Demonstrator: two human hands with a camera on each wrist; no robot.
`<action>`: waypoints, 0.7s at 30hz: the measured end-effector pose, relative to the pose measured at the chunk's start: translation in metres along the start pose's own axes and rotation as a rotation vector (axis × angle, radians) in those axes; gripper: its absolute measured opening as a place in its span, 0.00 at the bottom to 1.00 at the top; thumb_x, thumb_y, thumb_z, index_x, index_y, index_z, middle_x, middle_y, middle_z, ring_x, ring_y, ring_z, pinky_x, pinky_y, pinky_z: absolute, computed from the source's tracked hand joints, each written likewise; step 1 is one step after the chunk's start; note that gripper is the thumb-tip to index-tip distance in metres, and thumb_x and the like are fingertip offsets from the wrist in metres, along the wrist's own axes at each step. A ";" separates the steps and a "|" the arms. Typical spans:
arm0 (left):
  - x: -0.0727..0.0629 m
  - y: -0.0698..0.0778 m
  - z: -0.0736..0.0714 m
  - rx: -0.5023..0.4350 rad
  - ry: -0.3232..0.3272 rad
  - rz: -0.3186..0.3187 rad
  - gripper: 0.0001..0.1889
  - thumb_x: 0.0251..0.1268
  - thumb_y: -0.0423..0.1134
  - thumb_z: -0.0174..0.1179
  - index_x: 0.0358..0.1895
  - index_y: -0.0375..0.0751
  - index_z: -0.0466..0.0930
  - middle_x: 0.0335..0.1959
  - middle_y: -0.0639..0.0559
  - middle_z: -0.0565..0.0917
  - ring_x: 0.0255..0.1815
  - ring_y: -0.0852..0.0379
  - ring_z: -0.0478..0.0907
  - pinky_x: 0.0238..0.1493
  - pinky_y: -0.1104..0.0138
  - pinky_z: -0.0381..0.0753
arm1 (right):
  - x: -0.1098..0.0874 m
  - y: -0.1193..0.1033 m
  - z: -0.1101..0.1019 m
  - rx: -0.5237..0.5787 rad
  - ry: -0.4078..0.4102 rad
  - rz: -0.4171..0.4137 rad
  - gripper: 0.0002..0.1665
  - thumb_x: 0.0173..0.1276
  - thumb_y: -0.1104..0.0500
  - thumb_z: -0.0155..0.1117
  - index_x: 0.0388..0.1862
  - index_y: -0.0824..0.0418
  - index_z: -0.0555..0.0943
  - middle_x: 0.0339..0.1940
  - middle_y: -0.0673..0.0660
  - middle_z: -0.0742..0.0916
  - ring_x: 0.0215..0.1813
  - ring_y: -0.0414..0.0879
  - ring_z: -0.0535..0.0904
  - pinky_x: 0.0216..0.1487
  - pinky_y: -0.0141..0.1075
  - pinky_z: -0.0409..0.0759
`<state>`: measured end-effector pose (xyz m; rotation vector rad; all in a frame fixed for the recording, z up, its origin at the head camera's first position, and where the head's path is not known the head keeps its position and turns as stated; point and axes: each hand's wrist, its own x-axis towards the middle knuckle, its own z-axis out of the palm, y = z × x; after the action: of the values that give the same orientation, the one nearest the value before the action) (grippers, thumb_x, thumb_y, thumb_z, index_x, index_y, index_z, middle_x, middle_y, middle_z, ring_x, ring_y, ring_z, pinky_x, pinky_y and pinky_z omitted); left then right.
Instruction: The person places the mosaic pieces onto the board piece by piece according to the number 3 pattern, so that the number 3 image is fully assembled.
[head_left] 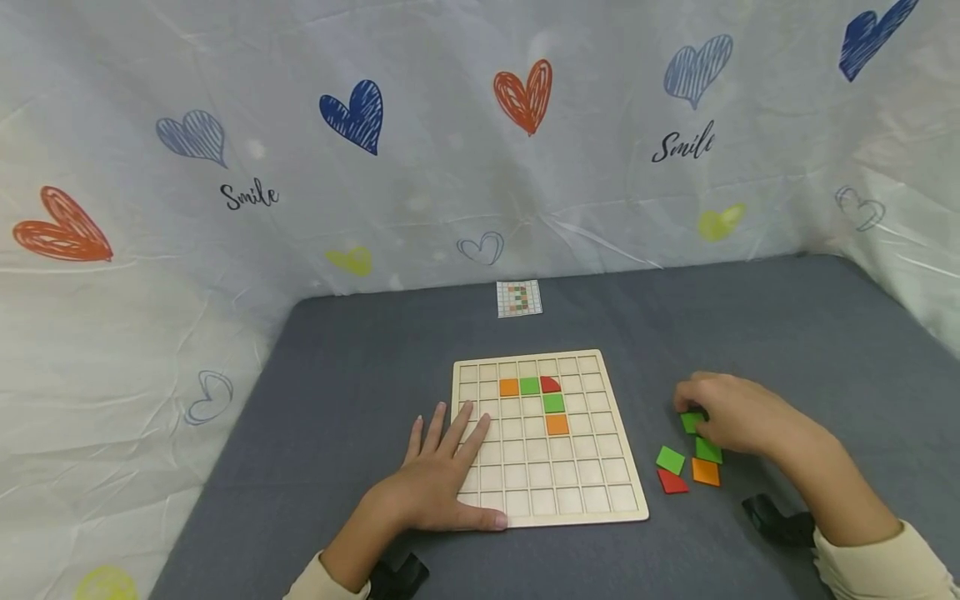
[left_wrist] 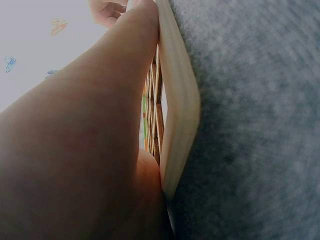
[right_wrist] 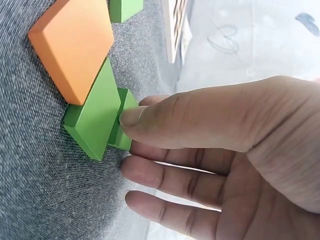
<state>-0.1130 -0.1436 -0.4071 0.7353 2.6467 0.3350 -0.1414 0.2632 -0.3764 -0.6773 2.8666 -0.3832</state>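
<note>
My left hand (head_left: pixel 438 479) rests with spread, straight fingers on the left and lower-left edge of a wooden grid board (head_left: pixel 525 503). Set into the board are an orange square (head_left: pixel 509 387), a green square (head_left: pixel 529 386), a red quarter-round tile (head_left: pixel 550 384), a second green square (head_left: pixel 553 403) and another orange square (head_left: pixel 557 424). Right of the board, my right hand (head_left: pixel 738 417) pinches a green square tile (right_wrist: pixel 129 99) between thumb and fingers. Close against it lies another green tile (right_wrist: pixel 95 117), which touches an orange tile (right_wrist: pixel 75 47).
A loose green tile (head_left: pixel 671 460) and a red quarter-round tile (head_left: pixel 672 482) lie between the board and my right hand. Behind the board, a small printed pattern card (head_left: pixel 519 298) lies on the grey cloth (head_left: pixel 375 375), near a white curtain (head_left: pixel 420 208) with printed hearts.
</note>
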 end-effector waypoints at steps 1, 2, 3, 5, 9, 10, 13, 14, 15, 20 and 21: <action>0.000 0.000 0.000 0.002 0.001 -0.001 0.63 0.49 0.83 0.54 0.83 0.55 0.37 0.83 0.50 0.32 0.79 0.37 0.24 0.71 0.36 0.28 | 0.000 0.000 0.000 0.001 0.002 0.000 0.16 0.53 0.74 0.69 0.35 0.55 0.83 0.35 0.48 0.80 0.35 0.45 0.74 0.36 0.45 0.77; 0.000 0.000 0.000 0.002 0.001 -0.001 0.63 0.49 0.83 0.54 0.83 0.55 0.37 0.83 0.50 0.33 0.79 0.37 0.24 0.71 0.36 0.28 | 0.000 0.000 0.000 0.002 0.003 -0.003 0.17 0.52 0.74 0.69 0.35 0.55 0.83 0.35 0.49 0.80 0.35 0.45 0.74 0.36 0.45 0.77; 0.000 0.001 0.000 0.001 0.001 -0.002 0.63 0.49 0.83 0.54 0.83 0.55 0.37 0.83 0.50 0.33 0.79 0.37 0.24 0.71 0.36 0.28 | -0.001 0.000 0.001 0.001 0.004 -0.008 0.17 0.51 0.74 0.69 0.35 0.55 0.82 0.35 0.49 0.80 0.35 0.45 0.74 0.36 0.45 0.77; 0.000 0.001 -0.001 0.000 0.002 -0.002 0.63 0.49 0.83 0.54 0.83 0.55 0.38 0.83 0.50 0.33 0.79 0.37 0.24 0.71 0.36 0.29 | -0.001 -0.001 0.001 -0.002 0.010 -0.016 0.18 0.50 0.75 0.69 0.35 0.55 0.82 0.35 0.49 0.79 0.35 0.45 0.73 0.36 0.45 0.77; 0.000 0.001 0.000 -0.002 0.003 0.000 0.63 0.49 0.83 0.55 0.83 0.55 0.38 0.83 0.49 0.33 0.79 0.37 0.24 0.71 0.36 0.29 | -0.001 -0.001 0.002 -0.012 0.014 -0.021 0.20 0.48 0.76 0.70 0.35 0.56 0.82 0.35 0.49 0.80 0.36 0.46 0.75 0.37 0.47 0.79; 0.000 0.001 0.000 -0.001 0.004 0.001 0.63 0.49 0.83 0.55 0.83 0.55 0.38 0.83 0.49 0.33 0.79 0.37 0.24 0.71 0.36 0.29 | -0.001 -0.002 0.003 -0.012 0.012 -0.020 0.20 0.48 0.77 0.70 0.35 0.56 0.83 0.35 0.49 0.80 0.36 0.46 0.76 0.37 0.47 0.79; 0.000 0.001 0.000 0.000 0.006 0.002 0.63 0.49 0.83 0.55 0.83 0.55 0.38 0.83 0.49 0.33 0.79 0.37 0.24 0.71 0.36 0.29 | -0.001 -0.001 0.003 -0.015 0.010 -0.022 0.20 0.48 0.76 0.71 0.36 0.57 0.83 0.36 0.49 0.80 0.36 0.46 0.76 0.37 0.47 0.79; -0.001 0.001 0.000 0.000 0.006 0.001 0.63 0.49 0.83 0.55 0.83 0.55 0.38 0.83 0.49 0.33 0.79 0.37 0.24 0.71 0.36 0.29 | -0.001 -0.001 0.003 -0.017 0.012 -0.023 0.19 0.48 0.76 0.72 0.36 0.57 0.83 0.35 0.49 0.80 0.36 0.47 0.76 0.37 0.47 0.79; -0.001 0.001 0.000 0.000 0.005 0.001 0.63 0.49 0.83 0.55 0.83 0.55 0.38 0.83 0.49 0.33 0.79 0.37 0.24 0.71 0.36 0.29 | 0.000 -0.001 0.003 -0.017 0.014 -0.024 0.19 0.49 0.76 0.72 0.36 0.57 0.83 0.35 0.49 0.80 0.35 0.46 0.76 0.36 0.47 0.78; 0.000 0.000 0.000 0.004 0.002 -0.002 0.63 0.49 0.83 0.54 0.83 0.55 0.38 0.83 0.49 0.33 0.79 0.37 0.24 0.71 0.36 0.29 | 0.002 -0.002 0.004 -0.035 0.036 -0.011 0.15 0.51 0.74 0.73 0.37 0.60 0.85 0.35 0.49 0.82 0.34 0.45 0.74 0.36 0.46 0.77; 0.000 0.000 0.000 0.005 0.001 -0.003 0.63 0.49 0.84 0.54 0.83 0.56 0.38 0.83 0.49 0.32 0.79 0.37 0.24 0.71 0.36 0.29 | 0.003 -0.002 0.004 -0.038 0.040 -0.008 0.15 0.51 0.73 0.73 0.38 0.61 0.85 0.35 0.50 0.82 0.34 0.45 0.74 0.36 0.46 0.77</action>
<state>-0.1129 -0.1434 -0.4069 0.7326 2.6507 0.3284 -0.1419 0.2594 -0.3797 -0.6952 2.9164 -0.3481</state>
